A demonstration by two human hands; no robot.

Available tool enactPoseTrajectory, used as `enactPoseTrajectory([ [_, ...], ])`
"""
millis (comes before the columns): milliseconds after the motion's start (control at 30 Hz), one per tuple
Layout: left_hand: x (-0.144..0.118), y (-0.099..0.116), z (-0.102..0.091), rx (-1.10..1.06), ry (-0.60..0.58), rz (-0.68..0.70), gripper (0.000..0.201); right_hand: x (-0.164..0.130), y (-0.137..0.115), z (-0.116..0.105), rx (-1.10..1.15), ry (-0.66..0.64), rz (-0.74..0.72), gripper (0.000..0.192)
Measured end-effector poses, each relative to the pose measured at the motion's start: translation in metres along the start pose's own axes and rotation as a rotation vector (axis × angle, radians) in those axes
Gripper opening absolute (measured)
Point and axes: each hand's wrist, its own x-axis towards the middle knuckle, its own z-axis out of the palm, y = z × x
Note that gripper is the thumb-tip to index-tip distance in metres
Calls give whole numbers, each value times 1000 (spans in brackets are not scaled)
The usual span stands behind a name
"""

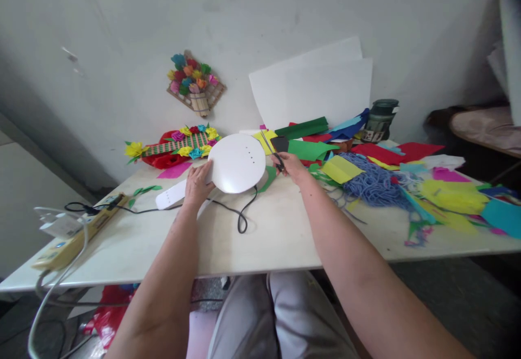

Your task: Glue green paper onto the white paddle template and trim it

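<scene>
Sitting at a pale table (285, 239), grey-trousered knees showing below its near edge. Lying near the left corner: a power strip (75, 239) and a black cord (240, 215) looping toward the middle. Gripping a white round card (236, 162) by its left edge with the left hand (198, 184), fingers curled onto it, tilting it up off the tabletop. Closing the right hand (293, 166) around the handles of scissors (272, 150), blades pointing up-left beside the card's right rim. Spreading to the right: blue yarn (372, 183) and coloured paper scraps (451, 193). Leaning farther back against the wall: white sheets (317, 88), a paper-flower piece (179, 145) and a hanging flower basket (195, 83).
</scene>
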Motion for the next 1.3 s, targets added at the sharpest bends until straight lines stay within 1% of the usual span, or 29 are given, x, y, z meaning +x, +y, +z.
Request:
enactPoseTrajectory([
  [200,-2,1,-1,-16,14,7,66,-2,4,-3,-17,-188,-34,24],
  [300,-2,2,-2,-18,9,11,66,-3,4,-3,-16,-229,-52,25],
  [467,-2,3,-3,-12,-3,9,65,-3,2,-1,-23,-197,-59,29],
  [600,-3,4,-4,2,-22,-8,65,-4,-2,1,-39,-168,-33,27],
  [900,-2,6,-7,11,-59,-39,65,-8,-9,4,-52,-119,-30,23],
  [1067,-3,4,-7,32,-83,-41,64,-3,-5,1,-5,-129,-63,23],
  [1300,-5,-6,-3,12,-81,-17,67,-2,-3,-4,-49,-117,-79,21],
])
